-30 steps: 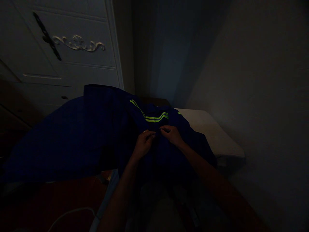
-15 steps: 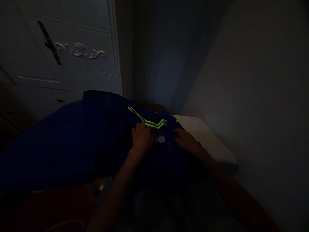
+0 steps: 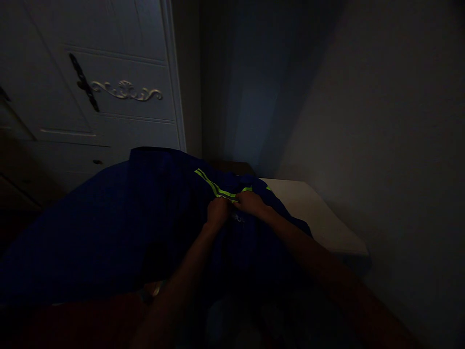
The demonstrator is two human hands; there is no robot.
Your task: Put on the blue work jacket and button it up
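A dark blue garment [image 3: 254,242] with yellow-green reflective stripes [image 3: 209,182] lies spread in front of me, probably a work jacket. My left hand [image 3: 218,212] is closed on the cloth just below the stripe, beside the chest area. Close against it, my right hand [image 3: 251,202] pinches the same cloth and covers part of the stripe. A small whitish patch or print [image 3: 238,218] shows just under the two hands. Dim light hides the fingertips and most folds.
A white cabinet [image 3: 138,131] with a dark handle [image 3: 84,83] and scroll ornament stands at the back left. Under the garment, a pale padded surface [image 3: 327,223] sticks out to the right, near the grey wall [image 3: 399,145]. Reddish floor [image 3: 98,320] shows at lower left.
My right hand has moved left across the garment to meet my left hand at the stripe. My left hand has shifted slightly right and its fingers have curled in. The view has tilted up slightly.
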